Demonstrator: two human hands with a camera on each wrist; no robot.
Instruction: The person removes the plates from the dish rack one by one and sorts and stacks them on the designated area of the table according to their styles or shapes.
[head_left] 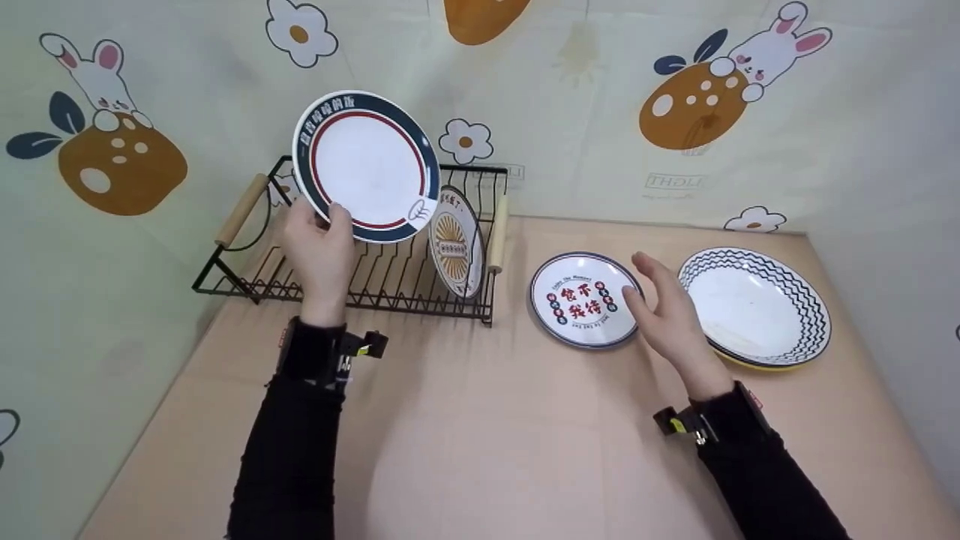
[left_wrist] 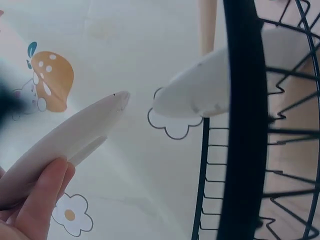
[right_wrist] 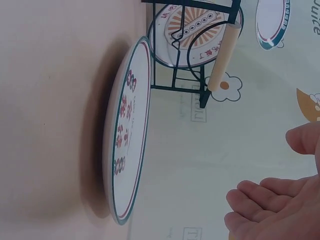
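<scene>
My left hand (head_left: 322,247) grips the lower left edge of a white plate (head_left: 367,169) with a dark blue rim and red ring, its thumb across the front. The plate is held tilted up above a black wire dish rack (left_wrist: 245,120); the left wrist view shows it edge-on. A plate with an orange sunburst pattern (head_left: 454,244) stands upright at the rack's right end. With fingers spread and nothing in them, my right hand (head_left: 667,315) hovers beside a plate with red characters (head_left: 585,300), overlapping its right edge in the head view.
A large white bowl (head_left: 750,307) with a black wavy rim sits on the table at right, a yellow edge showing beneath it. The rack has wooden handles (head_left: 497,234) at both ends. Behind the table (head_left: 480,450) hangs a patterned cloth (head_left: 570,97).
</scene>
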